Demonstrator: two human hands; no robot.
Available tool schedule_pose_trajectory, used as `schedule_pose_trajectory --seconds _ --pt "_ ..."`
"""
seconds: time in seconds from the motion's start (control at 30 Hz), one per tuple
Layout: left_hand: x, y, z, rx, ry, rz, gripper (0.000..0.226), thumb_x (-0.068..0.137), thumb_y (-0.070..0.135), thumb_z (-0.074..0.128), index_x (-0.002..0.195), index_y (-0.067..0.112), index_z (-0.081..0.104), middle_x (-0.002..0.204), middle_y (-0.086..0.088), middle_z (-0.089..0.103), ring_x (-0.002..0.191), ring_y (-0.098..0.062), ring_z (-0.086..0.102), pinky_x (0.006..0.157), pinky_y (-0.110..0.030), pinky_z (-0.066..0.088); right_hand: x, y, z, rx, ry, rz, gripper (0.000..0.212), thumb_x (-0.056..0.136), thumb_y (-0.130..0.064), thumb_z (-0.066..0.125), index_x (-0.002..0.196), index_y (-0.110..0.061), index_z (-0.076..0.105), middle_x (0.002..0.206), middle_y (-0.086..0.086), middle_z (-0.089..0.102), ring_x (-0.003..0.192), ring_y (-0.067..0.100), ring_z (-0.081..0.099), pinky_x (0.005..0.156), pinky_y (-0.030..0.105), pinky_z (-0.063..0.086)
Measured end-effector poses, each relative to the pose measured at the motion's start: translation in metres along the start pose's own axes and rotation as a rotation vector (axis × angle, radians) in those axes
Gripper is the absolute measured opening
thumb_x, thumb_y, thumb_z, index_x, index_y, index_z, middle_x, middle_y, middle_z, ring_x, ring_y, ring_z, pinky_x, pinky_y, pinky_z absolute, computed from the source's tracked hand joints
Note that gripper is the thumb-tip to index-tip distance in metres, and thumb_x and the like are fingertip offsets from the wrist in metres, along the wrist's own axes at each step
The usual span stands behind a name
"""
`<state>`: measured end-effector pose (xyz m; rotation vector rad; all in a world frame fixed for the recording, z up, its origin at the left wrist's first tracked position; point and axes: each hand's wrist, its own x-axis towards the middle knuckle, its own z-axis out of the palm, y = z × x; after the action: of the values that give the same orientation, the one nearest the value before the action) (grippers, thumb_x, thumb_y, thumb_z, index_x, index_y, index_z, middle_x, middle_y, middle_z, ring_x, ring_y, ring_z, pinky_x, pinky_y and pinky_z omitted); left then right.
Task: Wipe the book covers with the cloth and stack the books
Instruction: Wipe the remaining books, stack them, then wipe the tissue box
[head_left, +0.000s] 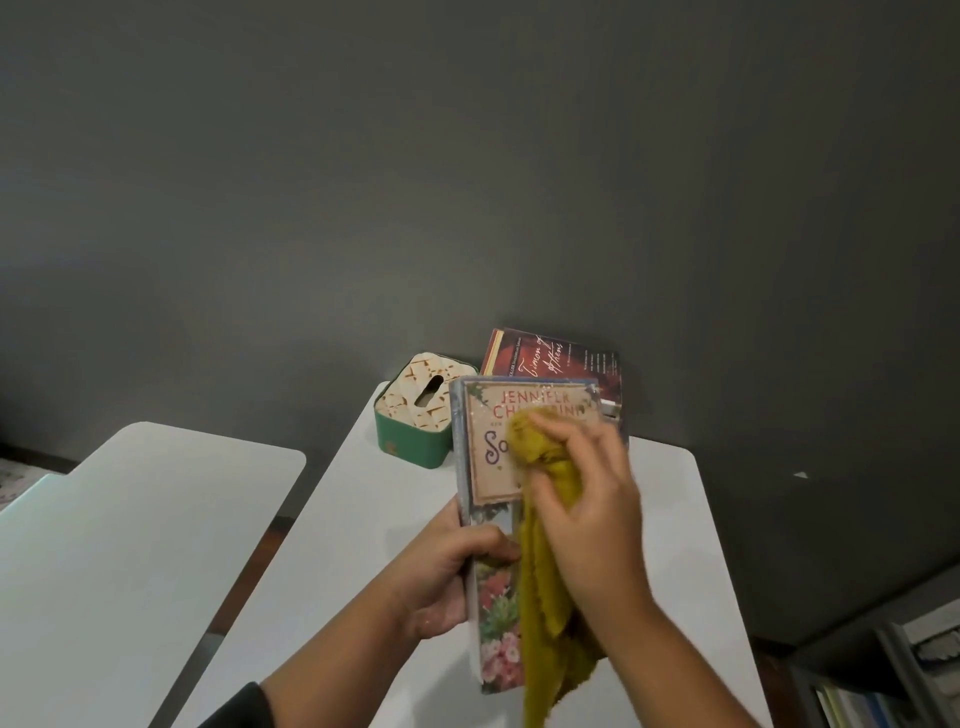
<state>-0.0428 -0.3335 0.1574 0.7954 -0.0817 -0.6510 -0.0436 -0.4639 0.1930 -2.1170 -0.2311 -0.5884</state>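
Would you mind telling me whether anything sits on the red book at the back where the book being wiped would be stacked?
Nothing visible lies on the red book; the floral book only hides its near edge.

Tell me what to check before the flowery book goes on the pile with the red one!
1. Left hand holds the flowery book firmly by its spine edge: ok.
2. Right hand presses the yellow cloth on the cover: ok.
3. Whole cover wiped: cannot tell; the cloth sits on the upper part only.
4. Red book lies flat on the white table, ready to take another: ok.
5. Red book's top free of other things: ok as far as shown; the held book hides its near part.
6. Green tissue box stands beside, not blocking: ok.
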Motion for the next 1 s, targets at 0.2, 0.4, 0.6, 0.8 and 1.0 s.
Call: schedule_pose_trajectory --seconds 0.2,0.4,0.6,0.8,1.0 --pt "-0.001 -0.001 0.003 0.007 -0.009 0.014 0.066 0.062 -0.01 0.062 0.124 0.005 0.047 0.109 -0.028 0.063 0.089 -0.035 0.067 0.073 -0.044 0.059 0.01 0.002 -0.003 0.003 -0.002 0.012 0.035 0.086 -0.013 0.064 0.112 -0.036 0.059 0.105 -0.015 0.046 0.1 -0.006 0.049 0.079 0.005 0.043" --pt "-0.002 0.001 -0.003 0.056 -0.139 0.003 0.077 0.068 -0.009 0.063 0.136 0.012 0.033 0.131 -0.029 0.052 0.114 -0.04 0.056 0.086 -0.05 0.055 0.047 0.037 -0.027 -0.062 0.089 0.263 0.027 0.092 -0.011 0.054 0.116 -0.022 0.059 0.122 0.005 0.051 0.092 0.007 0.049 0.062 -0.004 0.035" --pt "0.003 -0.003 0.0 0.091 -0.077 -0.035 0.069 0.062 -0.013 0.06 0.126 0.009 0.043 0.11 -0.027 0.059 0.094 -0.036 0.064 0.079 -0.045 0.056 0.004 -0.003 0.0 -0.048 -0.09 -0.07 0.04 0.085 -0.005 0.061 0.117 -0.029 0.058 0.119 -0.011 0.047 0.11 -0.002 0.044 0.09 0.003 0.036" --pt "0.005 -0.005 0.004 0.118 -0.133 -0.087 0.074 0.065 -0.011 0.058 0.132 0.013 0.038 0.113 -0.03 0.052 0.093 -0.038 0.06 0.081 -0.045 0.054 0.021 -0.001 0.0 -0.061 -0.086 -0.142 0.038 0.085 -0.01 0.063 0.117 -0.03 0.059 0.115 -0.018 0.042 0.109 0.0 0.045 0.09 0.013 0.041" --pt "0.002 -0.007 0.003 0.124 -0.169 -0.1 0.076 0.067 -0.016 0.055 0.134 0.017 0.038 0.118 -0.026 0.057 0.105 -0.038 0.059 0.084 -0.047 0.054 0.045 0.006 -0.006 -0.049 0.045 -0.033 0.028 0.09 -0.013 0.057 0.114 -0.027 0.057 0.112 -0.011 0.042 0.104 0.011 0.051 0.084 0.02 0.048"
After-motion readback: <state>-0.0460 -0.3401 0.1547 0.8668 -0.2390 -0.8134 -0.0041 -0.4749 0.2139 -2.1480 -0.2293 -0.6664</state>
